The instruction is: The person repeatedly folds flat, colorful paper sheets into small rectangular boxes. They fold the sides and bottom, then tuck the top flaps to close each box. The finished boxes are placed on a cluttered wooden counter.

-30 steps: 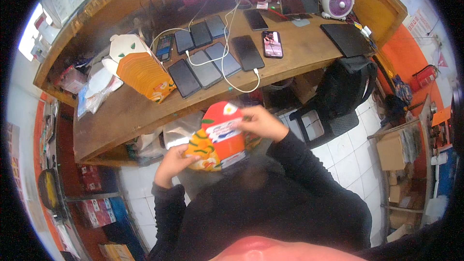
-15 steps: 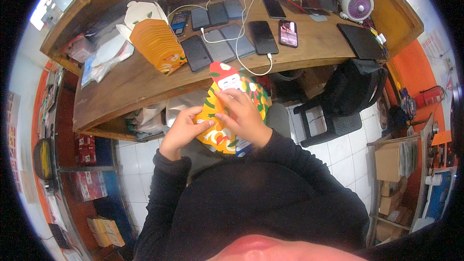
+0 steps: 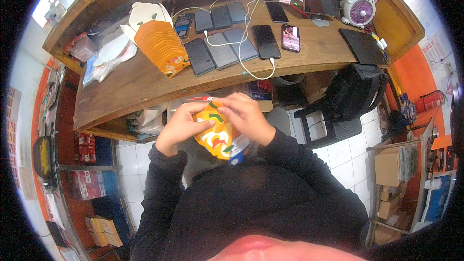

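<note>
A yellow paper food box (image 3: 213, 135) with green, white and red print is between my hands, in front of my body and below the table edge. My left hand (image 3: 180, 126) grips its left side, thumb pressed on the printed face. My right hand (image 3: 249, 120) is closed over the top right edge, its thumb near the upper corner. A strip of red and white shows along the top between the hands. A blue and white part sticks out low on the right. The fingers behind the card are hidden.
On the wooden table (image 3: 125, 89) stands a nested stack of orange paper food boxes (image 3: 162, 43). Several phones (image 3: 266, 41) lie beside it with white charging cables. A plastic bag (image 3: 113, 58) is at left, a small fan (image 3: 358, 8) at far right. A black chair (image 3: 333, 121) carries a backpack (image 3: 355, 89).
The box has turned and folded down: its raised red top and green-patterned right side no longer show. My right hand has moved slightly over its top edge; the left stays on its side.
</note>
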A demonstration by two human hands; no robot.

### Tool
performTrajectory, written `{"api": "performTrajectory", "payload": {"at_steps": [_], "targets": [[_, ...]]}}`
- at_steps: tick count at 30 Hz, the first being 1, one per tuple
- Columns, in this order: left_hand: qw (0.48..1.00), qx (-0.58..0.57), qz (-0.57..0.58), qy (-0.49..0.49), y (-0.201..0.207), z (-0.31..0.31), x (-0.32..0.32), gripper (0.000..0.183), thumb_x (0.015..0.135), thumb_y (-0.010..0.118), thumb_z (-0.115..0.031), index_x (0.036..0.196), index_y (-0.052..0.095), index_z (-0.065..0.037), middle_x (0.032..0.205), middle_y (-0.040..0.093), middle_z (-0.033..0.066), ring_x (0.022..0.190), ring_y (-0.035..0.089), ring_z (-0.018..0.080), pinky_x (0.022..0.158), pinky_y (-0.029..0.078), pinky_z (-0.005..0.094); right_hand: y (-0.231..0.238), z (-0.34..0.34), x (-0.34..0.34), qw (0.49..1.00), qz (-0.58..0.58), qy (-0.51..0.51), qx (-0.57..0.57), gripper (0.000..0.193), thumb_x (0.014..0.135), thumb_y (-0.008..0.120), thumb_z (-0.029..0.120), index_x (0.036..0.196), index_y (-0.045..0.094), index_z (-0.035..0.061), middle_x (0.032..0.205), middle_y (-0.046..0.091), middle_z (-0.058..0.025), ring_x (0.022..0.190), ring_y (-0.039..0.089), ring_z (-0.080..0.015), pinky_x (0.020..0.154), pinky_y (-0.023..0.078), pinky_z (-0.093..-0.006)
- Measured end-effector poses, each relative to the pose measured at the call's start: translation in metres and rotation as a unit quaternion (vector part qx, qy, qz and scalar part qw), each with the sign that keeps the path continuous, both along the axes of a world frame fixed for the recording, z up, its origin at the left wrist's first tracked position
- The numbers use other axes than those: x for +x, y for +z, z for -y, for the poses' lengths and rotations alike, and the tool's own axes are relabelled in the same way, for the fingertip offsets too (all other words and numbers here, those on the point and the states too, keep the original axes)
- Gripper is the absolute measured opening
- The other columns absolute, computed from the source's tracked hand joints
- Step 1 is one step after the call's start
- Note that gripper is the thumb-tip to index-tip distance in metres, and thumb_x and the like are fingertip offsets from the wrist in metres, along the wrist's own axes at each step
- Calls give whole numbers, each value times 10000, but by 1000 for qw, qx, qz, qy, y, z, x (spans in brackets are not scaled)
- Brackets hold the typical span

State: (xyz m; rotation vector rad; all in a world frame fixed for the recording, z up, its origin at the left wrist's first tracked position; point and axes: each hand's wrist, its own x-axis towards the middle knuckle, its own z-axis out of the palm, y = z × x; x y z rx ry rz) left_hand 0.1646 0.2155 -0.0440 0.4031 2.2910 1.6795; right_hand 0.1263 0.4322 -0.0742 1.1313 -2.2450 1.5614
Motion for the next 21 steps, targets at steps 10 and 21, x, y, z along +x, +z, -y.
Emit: {"api": "performTrajectory", "payload": {"at_steps": [10,21], "targets": [[905,354,136,191,-46,-33,12,534,909,638,-132,1384,425,-14,1304,578,137,1158,597,244,982,489,387,-5,4,-17,990,0,-119,-78,335,827,676,36,1152,713,108,749,570,-65,656,568,-176,593,463,-297],[880,375,261,126,-22,-16,15,493,879,649,-77,1334,478,9,1243,623,151,1075,646,256,955,511,384,10,-28,-49,985,-15,166,-34,270,709,627,26,943,737,101,796,610,-81,694,604,-230,622,500,-335]]}}
